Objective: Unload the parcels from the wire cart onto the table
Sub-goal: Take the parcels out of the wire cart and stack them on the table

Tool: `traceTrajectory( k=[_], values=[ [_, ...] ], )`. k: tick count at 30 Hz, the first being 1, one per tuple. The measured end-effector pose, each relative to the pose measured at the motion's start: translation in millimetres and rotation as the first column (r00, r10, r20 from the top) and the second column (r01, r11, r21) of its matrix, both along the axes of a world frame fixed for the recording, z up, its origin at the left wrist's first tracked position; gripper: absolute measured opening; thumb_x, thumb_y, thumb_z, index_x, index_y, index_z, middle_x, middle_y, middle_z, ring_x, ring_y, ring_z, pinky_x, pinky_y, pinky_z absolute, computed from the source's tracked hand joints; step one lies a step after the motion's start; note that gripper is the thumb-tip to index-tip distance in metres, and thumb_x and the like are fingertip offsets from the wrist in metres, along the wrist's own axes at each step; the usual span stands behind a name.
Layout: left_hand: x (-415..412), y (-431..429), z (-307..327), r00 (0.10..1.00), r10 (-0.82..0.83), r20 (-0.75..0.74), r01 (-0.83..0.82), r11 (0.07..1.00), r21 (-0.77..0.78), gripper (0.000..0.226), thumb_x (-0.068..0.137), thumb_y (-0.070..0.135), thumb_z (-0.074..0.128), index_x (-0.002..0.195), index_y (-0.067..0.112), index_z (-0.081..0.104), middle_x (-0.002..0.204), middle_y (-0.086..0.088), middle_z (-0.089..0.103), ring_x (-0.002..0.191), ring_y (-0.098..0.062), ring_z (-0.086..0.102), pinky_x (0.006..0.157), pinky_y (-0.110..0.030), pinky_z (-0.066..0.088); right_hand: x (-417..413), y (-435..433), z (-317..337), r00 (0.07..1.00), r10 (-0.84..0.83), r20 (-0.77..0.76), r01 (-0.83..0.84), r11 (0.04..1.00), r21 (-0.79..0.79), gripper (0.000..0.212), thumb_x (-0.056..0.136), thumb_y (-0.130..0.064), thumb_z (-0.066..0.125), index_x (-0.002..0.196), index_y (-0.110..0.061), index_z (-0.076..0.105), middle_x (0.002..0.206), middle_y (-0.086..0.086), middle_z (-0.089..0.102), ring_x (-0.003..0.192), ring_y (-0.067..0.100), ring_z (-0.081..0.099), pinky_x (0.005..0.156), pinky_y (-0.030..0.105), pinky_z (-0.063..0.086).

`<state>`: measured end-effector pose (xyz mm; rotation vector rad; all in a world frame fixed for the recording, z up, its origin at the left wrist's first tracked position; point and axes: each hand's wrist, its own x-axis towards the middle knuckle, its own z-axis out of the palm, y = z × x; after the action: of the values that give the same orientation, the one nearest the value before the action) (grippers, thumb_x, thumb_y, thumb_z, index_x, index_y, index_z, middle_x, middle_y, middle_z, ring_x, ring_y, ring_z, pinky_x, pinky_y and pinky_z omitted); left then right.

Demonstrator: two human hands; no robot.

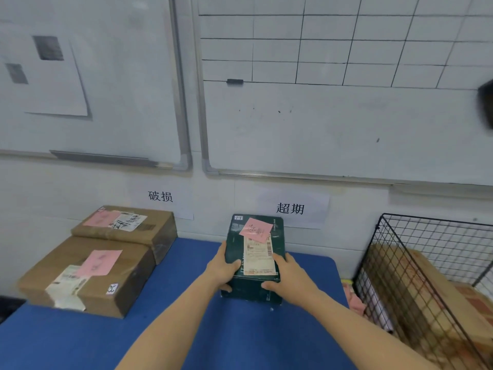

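Observation:
A dark green box (234, 236) with a shipping label and a pink note stands on the blue table (186, 303), close to the wall under the right paper sign. My left hand (222, 268) grips its left near corner. My right hand (286, 275) holds its right near corner. Two brown cardboard parcels lie at the table's left: a near one (85, 279) and a far one (125, 228), each with a pink note. The black wire cart (416, 263) stands to the right of the table with brown parcels (432, 284) inside.
Two whiteboards (320, 102) hang on the wall behind the table. Two paper signs (290, 208) are stuck below them. Pink notes (352, 297) lie between the table's right edge and the cart.

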<state>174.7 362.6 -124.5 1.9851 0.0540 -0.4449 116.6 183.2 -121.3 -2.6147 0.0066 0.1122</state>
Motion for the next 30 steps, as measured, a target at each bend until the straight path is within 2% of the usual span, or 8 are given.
traceTrajectory(
  k=[7, 10, 12, 14, 17, 21, 23, 30],
  values=[
    [6, -1, 2, 0.991, -0.117, -0.057, 0.125, 0.979, 0.162, 0.06, 0.097, 0.039, 0.043, 0.144, 0.047, 0.007, 0.13, -0.009, 0.052, 0.102, -0.036, 0.06, 0.067, -0.052, 0.058, 8, -3, -8, 1.0, -0.008, -0.019, 0.007, 1.0, -0.027, 0.07, 0.087, -0.043, 0.063, 0.146, -0.03, 0.029, 0.128, 0.004, 0.044, 0.115, 0.024, 0.051, 0.096, 0.035, 0.047],
    [10, -1, 0, 0.99, -0.119, -0.072, 0.13, 0.976, 0.174, 0.066, 0.097, 0.04, 0.044, 0.147, 0.043, 0.001, 0.137, -0.01, 0.048, 0.113, -0.037, 0.054, 0.082, -0.057, 0.053, 11, -4, -10, 1.0, -0.005, -0.026, 0.003, 0.998, -0.06, 0.071, 0.089, -0.044, 0.061, 0.147, -0.027, 0.025, 0.131, 0.006, 0.041, 0.114, 0.025, 0.051, 0.095, 0.036, 0.048],
    [9, -3, 0, 0.992, -0.124, -0.039, 0.13, 0.967, 0.217, 0.07, 0.098, 0.039, 0.043, 0.15, 0.037, -0.004, 0.143, -0.011, 0.044, 0.122, -0.034, 0.049, 0.096, -0.05, 0.047, 12, -3, -10, 0.999, -0.005, -0.033, 0.002, 0.997, -0.079, 0.071, 0.089, -0.044, 0.06, 0.148, -0.026, 0.025, 0.131, 0.007, 0.04, 0.112, 0.026, 0.053, 0.093, 0.038, 0.049],
    [7, -4, 0, 0.992, -0.123, -0.004, 0.12, 0.96, 0.252, 0.07, 0.099, 0.039, 0.042, 0.151, 0.032, -0.005, 0.145, -0.011, 0.042, 0.126, -0.033, 0.045, 0.098, -0.042, 0.043, 12, -2, -8, 0.999, -0.006, -0.043, 0.002, 0.996, -0.09, 0.07, 0.089, -0.044, 0.061, 0.146, -0.025, 0.027, 0.13, 0.008, 0.041, 0.111, 0.027, 0.053, 0.093, 0.039, 0.049],
    [4, -3, -3, 0.989, -0.11, 0.1, 0.073, 0.946, 0.317, 0.07, 0.097, 0.043, 0.043, 0.152, 0.026, 0.004, 0.143, -0.012, 0.044, 0.127, -0.031, 0.045, 0.101, -0.038, 0.041, 8, -2, -3, 0.999, -0.021, -0.051, 0.016, 0.996, -0.09, 0.072, 0.086, -0.044, 0.064, 0.145, -0.023, 0.028, 0.131, 0.009, 0.043, 0.113, 0.028, 0.052, 0.094, 0.04, 0.049],
    [2, -5, 4, 0.971, -0.042, 0.235, -0.057, 0.915, 0.399, 0.056, 0.093, 0.051, 0.043, 0.139, 0.019, 0.035, 0.137, -0.012, 0.044, 0.125, -0.03, 0.044, 0.102, -0.051, 0.038, -4, -3, 7, 0.999, -0.051, 0.007, 0.052, 0.993, -0.106, 0.082, 0.082, -0.043, 0.069, 0.145, -0.016, 0.024, 0.133, 0.011, 0.045, 0.119, 0.027, 0.05, 0.096, 0.04, 0.047],
    [-5, -9, 20, 0.956, -0.065, 0.287, -0.055, 0.919, 0.39, 0.05, 0.095, 0.046, 0.044, 0.132, 0.012, 0.043, 0.135, -0.011, 0.045, 0.122, -0.029, 0.045, 0.102, -0.044, 0.039, -11, -6, 17, 0.998, -0.053, 0.031, 0.057, 0.991, -0.119, 0.077, 0.082, -0.042, 0.069, 0.141, -0.013, 0.03, 0.132, 0.011, 0.048, 0.118, 0.027, 0.05, 0.095, 0.041, 0.047],
    [-37, -46, 78, 0.871, -0.336, 0.358, 0.176, 0.894, 0.411, 0.059, 0.095, 0.04, 0.049, 0.145, 0.012, 0.034, 0.148, -0.006, 0.039, 0.134, -0.022, 0.039, 0.107, -0.031, 0.031, -43, -32, 60, 0.995, -0.039, 0.089, 0.06, 0.969, -0.241, 0.064, 0.09, -0.037, 0.059, 0.141, -0.008, 0.032, 0.139, 0.012, 0.045, 0.125, 0.029, 0.046, 0.098, 0.039, 0.044]
  ],
)
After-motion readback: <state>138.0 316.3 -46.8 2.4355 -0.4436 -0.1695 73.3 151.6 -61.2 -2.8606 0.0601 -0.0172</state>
